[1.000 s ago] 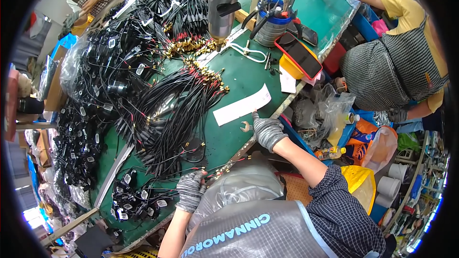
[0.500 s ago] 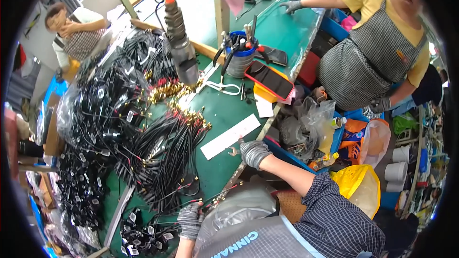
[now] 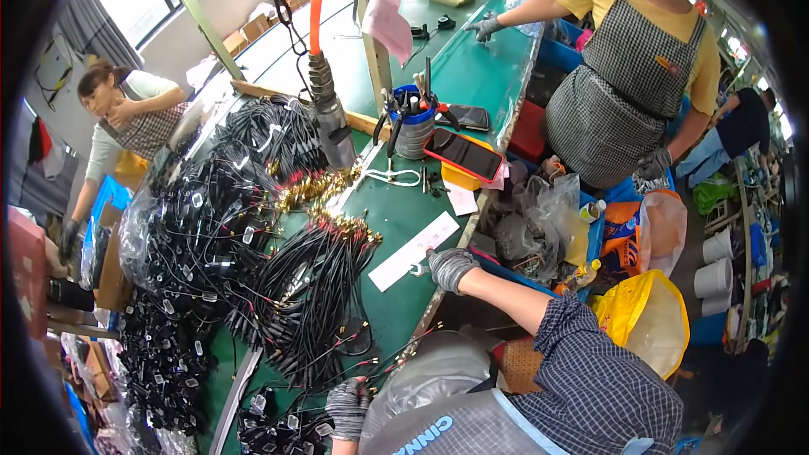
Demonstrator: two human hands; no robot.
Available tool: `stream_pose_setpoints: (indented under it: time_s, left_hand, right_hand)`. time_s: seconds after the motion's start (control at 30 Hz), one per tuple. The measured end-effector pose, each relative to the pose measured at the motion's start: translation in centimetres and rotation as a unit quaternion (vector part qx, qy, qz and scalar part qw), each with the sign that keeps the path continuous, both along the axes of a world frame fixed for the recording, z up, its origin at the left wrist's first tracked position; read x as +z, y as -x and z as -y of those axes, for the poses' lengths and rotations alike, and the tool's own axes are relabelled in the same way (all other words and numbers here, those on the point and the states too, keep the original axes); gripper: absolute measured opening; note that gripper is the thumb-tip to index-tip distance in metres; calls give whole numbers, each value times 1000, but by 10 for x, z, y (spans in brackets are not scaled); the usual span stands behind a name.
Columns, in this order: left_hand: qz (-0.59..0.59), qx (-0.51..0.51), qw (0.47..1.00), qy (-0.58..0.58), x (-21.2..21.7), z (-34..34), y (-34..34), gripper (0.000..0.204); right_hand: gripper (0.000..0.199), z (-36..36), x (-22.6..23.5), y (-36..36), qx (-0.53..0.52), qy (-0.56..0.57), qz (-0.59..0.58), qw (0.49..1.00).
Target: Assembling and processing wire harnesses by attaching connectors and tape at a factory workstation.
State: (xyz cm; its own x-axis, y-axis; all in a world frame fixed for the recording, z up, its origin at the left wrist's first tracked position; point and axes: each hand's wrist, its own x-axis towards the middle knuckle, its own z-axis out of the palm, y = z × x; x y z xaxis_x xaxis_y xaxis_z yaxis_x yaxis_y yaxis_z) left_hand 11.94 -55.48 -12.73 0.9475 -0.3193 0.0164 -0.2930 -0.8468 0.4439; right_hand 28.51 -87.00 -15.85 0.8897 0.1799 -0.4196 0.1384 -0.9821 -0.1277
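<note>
At the near table edge my left hand (image 3: 347, 409), in a grey striped glove, has its fingers curled round thin black cables; red and gold tips show beside it. My right hand (image 3: 452, 270), gloved alike, rests at the right table edge. Its index finger is stretched out and touches a white paper strip (image 3: 413, 251). Close by its fingers lies the head of a small metal wrench (image 3: 419, 270); the rest of the wrench is hidden. A large bundle of black cables (image 3: 308, 295) with gold connectors (image 3: 324, 190) spreads left of the strip.
A power driver (image 3: 333, 126) hangs over the green table (image 3: 396, 202). Behind the strip are a red-cased phone (image 3: 463, 154) and a blue tool cup (image 3: 413, 131). Bags and blue bins (image 3: 594, 244) stand at right. Two people stand beyond, one left, one right.
The view has shifted slightly. My right hand stays by the paper strip and wrench. My left hand stays low at the cables. The person at left has a lowered arm now visible.
</note>
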Motion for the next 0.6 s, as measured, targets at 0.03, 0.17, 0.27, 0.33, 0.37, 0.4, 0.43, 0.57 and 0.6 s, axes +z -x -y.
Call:
stream_pose_setpoints:
  time_s: [0.03,0.17,0.27,0.33,0.37,0.4,0.43,0.57,0.6]
  left_hand:
    - [-10,-5,1000,8,0,-1,1,23]
    - [-40,5,999,13,7,-4,17,21]
    - [-52,30,998,35,12,-9,17,20]
    - [-56,62,994,72,19,-9,23,19]
    - [-53,68,993,75,20,-8,26,19]
    - [-37,66,994,84,21,-11,27,19]
    - [-22,66,993,91,21,-14,27,18]
    - [-7,128,988,90,32,0,30,17]
    - [1,160,984,84,34,-1,28,17]
  right_hand:
    - [41,4,-9,-6,-70,-21,-25,997]
    - [40,24,-13,-14,-91,2,35,995]
    - [34,21,21,-20,-95,0,87,992]
    - [34,9,58,-25,-94,6,65,993]
    - [32,7,67,-30,-71,19,65,995]
    - [30,2,71,-38,-50,28,66,996]
    - [28,-3,74,-48,-27,36,66,997]
    - [28,-8,3,-97,135,128,139,973]
    - [28,-15,-5,-95,148,117,139,972]
